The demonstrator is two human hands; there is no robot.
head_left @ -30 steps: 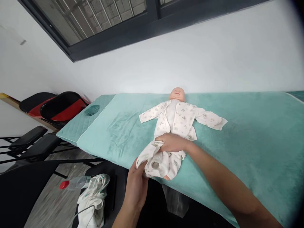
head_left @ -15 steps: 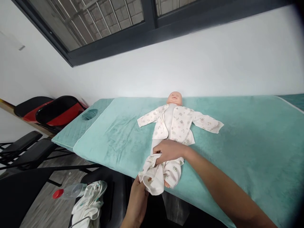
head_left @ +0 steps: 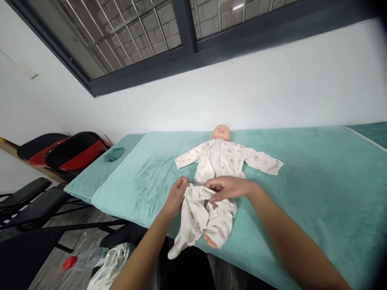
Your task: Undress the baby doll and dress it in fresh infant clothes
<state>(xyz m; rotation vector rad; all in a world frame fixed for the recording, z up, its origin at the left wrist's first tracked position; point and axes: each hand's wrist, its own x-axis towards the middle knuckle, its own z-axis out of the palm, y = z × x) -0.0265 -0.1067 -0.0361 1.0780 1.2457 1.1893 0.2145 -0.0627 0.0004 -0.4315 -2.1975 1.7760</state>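
1. White wall (head_left: 256,88) behind everything, with a dark-framed, barred window (head_left: 133,36) set into it.
2. Teal-covered bed (head_left: 302,193) along the wall, with a round hole near its left end.
3. Black-and-red chairs (head_left: 80,155) beyond that end.
4. Doll (head_left: 221,132) on its back on the bed, head towards the wall, sleeves of its open printed jacket (head_left: 231,157) spread wide.
5. Printed pants (head_left: 193,219) over the doll's legs, one leg trailing past the bed's near edge.
6. Left hand (head_left: 178,195) closed narrowly, pinching the waistband's left side.
7. Right hand (head_left: 226,188) at the waistband's other side, fingers curled; I cannot tell whether it grips cloth.
8. Crumpled white cloth (head_left: 111,266) at lower left, beside a red-capped bottle (head_left: 87,258).
9. Doll's bare foot (head_left: 211,241), showing at one hem.
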